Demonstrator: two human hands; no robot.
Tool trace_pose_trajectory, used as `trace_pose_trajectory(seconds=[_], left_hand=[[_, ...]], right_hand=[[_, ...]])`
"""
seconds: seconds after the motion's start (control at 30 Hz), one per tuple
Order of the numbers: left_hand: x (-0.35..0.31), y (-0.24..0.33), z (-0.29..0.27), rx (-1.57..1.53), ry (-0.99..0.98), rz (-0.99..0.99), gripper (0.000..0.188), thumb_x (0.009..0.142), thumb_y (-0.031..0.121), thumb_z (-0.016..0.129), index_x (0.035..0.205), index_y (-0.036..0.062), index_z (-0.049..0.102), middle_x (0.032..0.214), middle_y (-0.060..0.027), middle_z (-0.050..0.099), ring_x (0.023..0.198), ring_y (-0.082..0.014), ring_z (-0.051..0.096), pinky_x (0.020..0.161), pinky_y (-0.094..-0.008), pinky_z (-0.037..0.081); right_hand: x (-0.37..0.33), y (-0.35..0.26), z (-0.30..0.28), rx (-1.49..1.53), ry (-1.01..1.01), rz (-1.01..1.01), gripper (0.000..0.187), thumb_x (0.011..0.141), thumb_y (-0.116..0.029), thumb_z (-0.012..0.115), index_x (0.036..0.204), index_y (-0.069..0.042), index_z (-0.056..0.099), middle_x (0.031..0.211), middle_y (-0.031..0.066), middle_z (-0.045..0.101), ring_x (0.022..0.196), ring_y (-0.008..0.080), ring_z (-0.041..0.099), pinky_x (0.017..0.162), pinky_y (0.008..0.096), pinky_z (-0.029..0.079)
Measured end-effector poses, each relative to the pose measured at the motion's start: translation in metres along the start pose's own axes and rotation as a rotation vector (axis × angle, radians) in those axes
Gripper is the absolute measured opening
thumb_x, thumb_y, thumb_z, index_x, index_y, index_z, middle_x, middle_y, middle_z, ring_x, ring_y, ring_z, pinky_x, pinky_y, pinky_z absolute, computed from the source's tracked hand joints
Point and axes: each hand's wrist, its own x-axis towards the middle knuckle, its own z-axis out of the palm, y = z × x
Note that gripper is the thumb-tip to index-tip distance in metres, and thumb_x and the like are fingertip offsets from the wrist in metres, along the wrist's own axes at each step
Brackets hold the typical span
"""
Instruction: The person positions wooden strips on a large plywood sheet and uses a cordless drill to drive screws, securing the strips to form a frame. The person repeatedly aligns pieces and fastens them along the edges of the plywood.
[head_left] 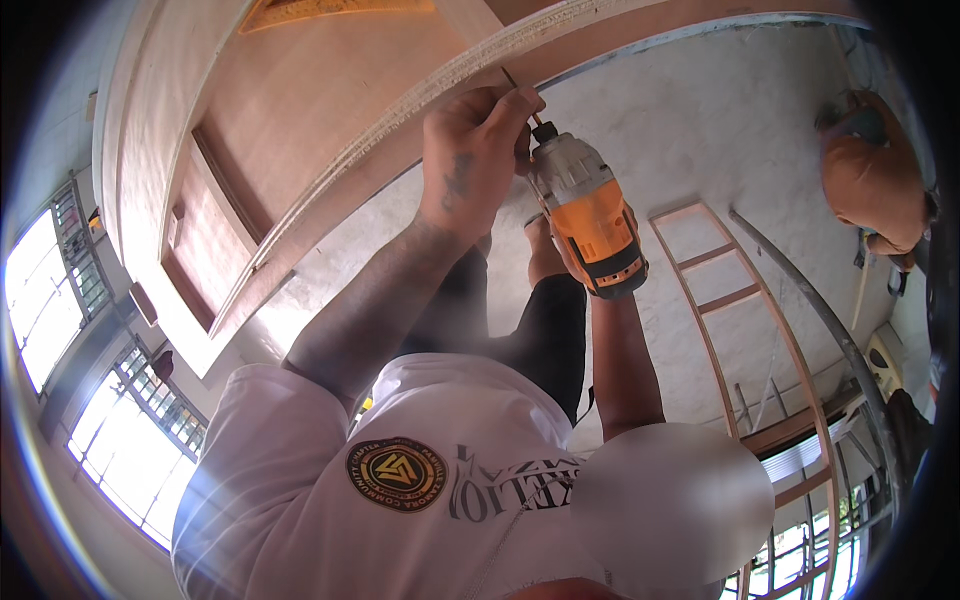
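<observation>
Power driver (595,215), orange and grey: was near wooden edge (400,113), right hand (572,256) closed round it; judged heavy, rigid, best held by handle. Left hand (465,160) pinched slim dark shaft (509,77), likely stiff.

Orange-and-grey, barrel-bodied power driver (597,222): at your two o'clock, nose toward eleven. Slender dark metal shaft (508,76): at your twelve, pointing toward eleven. Pale-brown, rough-edged wooden panel (310,125): from your nine past twelve.
</observation>
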Motion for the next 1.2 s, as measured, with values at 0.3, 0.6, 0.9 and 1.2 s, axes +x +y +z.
trace_pose_trajectory(seconds=[0.3, 0.6, 0.9, 1.2], left_hand=[[0.000, 0.001, 0.000, 0.045, -0.008, -0.009, 0.028, 0.099, 0.022, 0.066, 0.098, -0.0055, 0.070, 0.066, -0.0013, 0.051, 0.056, -0.0096, 0.048, 0.053, -0.0264, 0.044], [-0.002, 0.001, 0.000, 0.043, 0.003, -0.022, 0.029, 0.101, 0.023, 0.066, 0.100, -0.0052, 0.071, 0.068, -0.0031, 0.056, 0.056, -0.0104, 0.052, 0.052, -0.0253, 0.045], [-0.019, 0.020, -0.021, 0.270, -0.073, -0.102, 0.025, 0.101, 0.021, 0.065, 0.100, -0.0027, 0.073, 0.069, -0.0036, 0.062, 0.058, -0.0079, 0.054, 0.054, -0.0239, 0.043], [0.067, 0.118, -0.088, 1.415, -0.293, 1.081, 0.046, 0.093, 0.011, 0.064, 0.139, 0.0070, 0.062, 0.142, -0.0233, 0.056, 0.133, -0.0406, 0.052, 0.114, -0.0498, 0.040]], right_hand=[[0.014, -0.006, 0.007, 1.143, -0.107, 0.160, 0.049, 0.111, -0.032, 0.034, 0.144, 0.003, 0.043, 0.136, 0.0210, 0.056, 0.121, 0.0296, 0.062, 0.099, 0.0402, 0.057], [0.011, -0.001, 0.001, 0.458, 0.070, -0.031, 0.048, 0.110, -0.031, 0.036, 0.143, 0.003, 0.044, 0.135, 0.0207, 0.056, 0.120, 0.0294, 0.062, 0.099, 0.0401, 0.058], [0.008, 0.003, 0.002, 0.268, 0.149, -0.117, 0.048, 0.109, -0.031, 0.038, 0.143, 0.003, 0.045, 0.134, 0.0205, 0.057, 0.119, 0.0293, 0.063, 0.098, 0.0400, 0.058], [0.010, 0.006, 0.002, 0.225, 0.166, -0.156, 0.048, 0.107, -0.030, 0.040, 0.142, 0.002, 0.046, 0.133, 0.0202, 0.058, 0.118, 0.0291, 0.063, 0.097, 0.0399, 0.058]])
